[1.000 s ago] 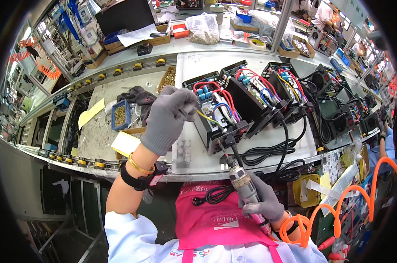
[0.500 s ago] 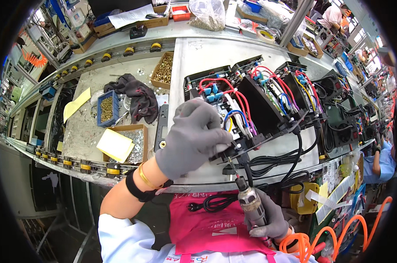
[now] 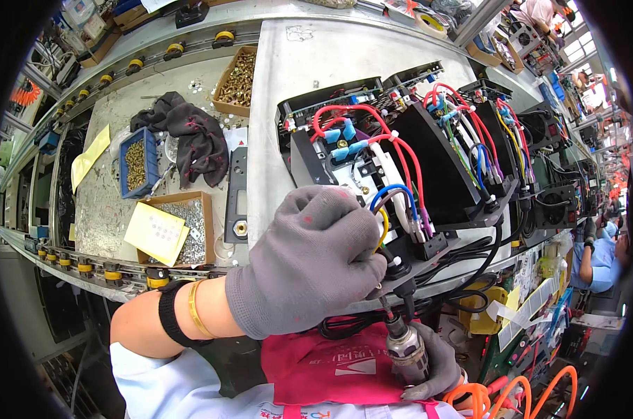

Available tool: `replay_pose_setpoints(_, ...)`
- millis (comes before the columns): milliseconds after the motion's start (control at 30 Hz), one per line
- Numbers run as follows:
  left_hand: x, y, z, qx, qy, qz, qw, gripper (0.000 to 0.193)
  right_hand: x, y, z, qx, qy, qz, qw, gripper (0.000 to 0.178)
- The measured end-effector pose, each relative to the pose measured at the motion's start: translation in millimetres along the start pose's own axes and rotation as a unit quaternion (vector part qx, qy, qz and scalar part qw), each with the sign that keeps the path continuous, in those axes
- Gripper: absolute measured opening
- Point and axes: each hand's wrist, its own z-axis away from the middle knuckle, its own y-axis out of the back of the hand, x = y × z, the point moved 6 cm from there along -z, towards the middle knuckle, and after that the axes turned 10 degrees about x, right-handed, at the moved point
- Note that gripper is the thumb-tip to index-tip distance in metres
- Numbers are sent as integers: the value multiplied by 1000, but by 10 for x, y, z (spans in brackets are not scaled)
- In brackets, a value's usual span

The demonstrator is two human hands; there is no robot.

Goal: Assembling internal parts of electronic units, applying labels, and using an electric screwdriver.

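In a grey glove, my left hand (image 3: 313, 258) is closed, thumb and forefinger pinched at the near end of a black-cased electrical unit (image 3: 306, 157). What its fingertips hold is too small to make out. My right hand (image 3: 438, 359), also gloved, is wrapped round a power screwdriver (image 3: 407, 349). The tool tilts up and left, its thin bit reaching the underside of the unit's end bracket, close beside my left fingertips. Red, white, blue and yellow wires (image 3: 410, 167) run over the unit's open top. A black cable hangs from its near end.
More wired units (image 3: 487, 146) stand in a row to the right. At left are a blue bin of brass fasteners (image 3: 140, 166), a box of brass parts (image 3: 238, 80), a box of small metal parts (image 3: 197, 209) and a dark cloth (image 3: 190, 140). An orange coiled hose (image 3: 526, 398) hangs lower right.
The view has moved nearer the unit. My left hand has gone lower beside the end bracket, still pinched. My right hand keeps the screwdriver, with its bit close under the bracket.
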Motion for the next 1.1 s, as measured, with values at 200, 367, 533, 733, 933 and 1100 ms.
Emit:
replay_pose_setpoints(200, 3, -26, -9, 15, -35, 1, 999, 18, -46, -15, -32, 11, 23, 8, 1000, 101)
replay_pose_setpoints(367, 35, -48, 11, 14, -28, -15, 999, 18, 27, 20, 33, 24, 49, 32, 998, 104)
replay_pose_setpoints(533, 157, 76, 84, -26, 26, -77, 996, 14, 85, 24, 24, 5, 59, 31, 998, 111)
replay_pose_setpoints(733, -21, -10, 471, -360, 386, 265, 807, 65, 126, 43, 34, 73, 52, -63, 994, 119)
replay_pose_setpoints(933, 11, -214, 581, -239, 330, 242, 881, 54, 111, -3, 59, 91, 49, -122, 987, 116)
replay_pose_setpoints(1100, -7, -234, 621, -143, 278, 304, 900, 51, 49, 19, 76, 141, 83, -63, 984, 117)
